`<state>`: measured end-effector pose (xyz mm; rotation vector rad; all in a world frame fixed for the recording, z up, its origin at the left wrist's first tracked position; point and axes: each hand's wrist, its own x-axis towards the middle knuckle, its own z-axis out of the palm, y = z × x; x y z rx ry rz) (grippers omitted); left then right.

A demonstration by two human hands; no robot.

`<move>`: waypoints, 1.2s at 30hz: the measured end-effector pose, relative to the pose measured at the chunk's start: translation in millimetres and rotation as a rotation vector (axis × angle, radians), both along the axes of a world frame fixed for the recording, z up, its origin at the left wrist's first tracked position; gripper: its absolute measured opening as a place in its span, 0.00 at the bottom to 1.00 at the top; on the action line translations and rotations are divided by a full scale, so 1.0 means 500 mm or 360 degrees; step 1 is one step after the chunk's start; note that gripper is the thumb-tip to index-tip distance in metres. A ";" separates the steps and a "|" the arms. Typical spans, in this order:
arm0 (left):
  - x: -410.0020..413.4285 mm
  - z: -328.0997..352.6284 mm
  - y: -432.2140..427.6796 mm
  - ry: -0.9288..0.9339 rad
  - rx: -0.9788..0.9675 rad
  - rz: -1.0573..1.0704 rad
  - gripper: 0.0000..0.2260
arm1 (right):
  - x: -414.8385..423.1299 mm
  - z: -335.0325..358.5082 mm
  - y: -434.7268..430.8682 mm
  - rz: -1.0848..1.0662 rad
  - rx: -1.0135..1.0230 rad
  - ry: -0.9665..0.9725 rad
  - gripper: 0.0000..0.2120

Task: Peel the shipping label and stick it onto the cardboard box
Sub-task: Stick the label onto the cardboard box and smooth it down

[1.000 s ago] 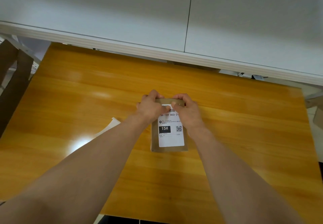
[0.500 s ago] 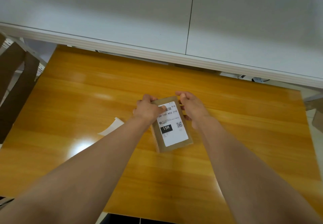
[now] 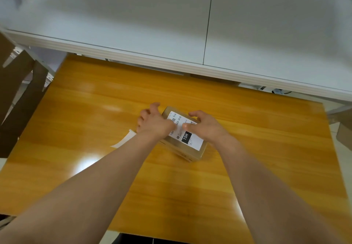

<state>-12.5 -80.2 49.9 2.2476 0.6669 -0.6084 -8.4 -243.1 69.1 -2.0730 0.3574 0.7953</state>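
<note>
Lying near the middle of the wooden desk (image 3: pixel 247 167), toward its far edge, the cardboard box (image 3: pixel 198 153) sits turned at an angle to the desk's sides. Its top face carries the white shipping label (image 3: pixel 187 135), stuck flat, with a black "15H" block and a barcode legible; the smaller print is too fine to read. The left hand (image 3: pixel 153 123) rests on the box's left side and covers that edge of the label; its thumb presses on the label while the other fingers (image 3: pixel 142 117) spread loosely over the box's far-left corner. The right hand (image 3: pixel 206 127) lies on the box's right side, thumb tip on the label's middle, other fingers curled over the far-right edge and partly hidden. How firmly either hand grips cannot be told. A white backing strip (image 3: pixel 123 139) lies on the desk just left of the left wrist, partly hidden by the forearm. Brown cardboard sheets (image 3: pixel 17 99), blurred and cut off, stand beyond the desk's left edge.
</note>
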 end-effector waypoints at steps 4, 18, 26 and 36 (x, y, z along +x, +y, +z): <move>0.002 0.013 -0.015 -0.0223 0.0015 -0.0621 0.48 | -0.009 -0.009 0.001 0.0101 -0.0046 -0.0103 0.33; 0.036 -0.006 -0.001 -0.0202 -0.0189 -0.0296 0.24 | -0.002 -0.032 0.014 -0.0025 -0.0109 -0.0104 0.29; 0.041 -0.017 -0.007 -0.0214 -0.0296 -0.0040 0.12 | 0.002 -0.047 0.023 -0.0044 -0.0178 -0.0137 0.16; 0.029 -0.012 0.021 -0.0065 -0.0850 0.0133 0.03 | 0.009 -0.054 0.030 0.0125 -0.0293 -0.0078 0.21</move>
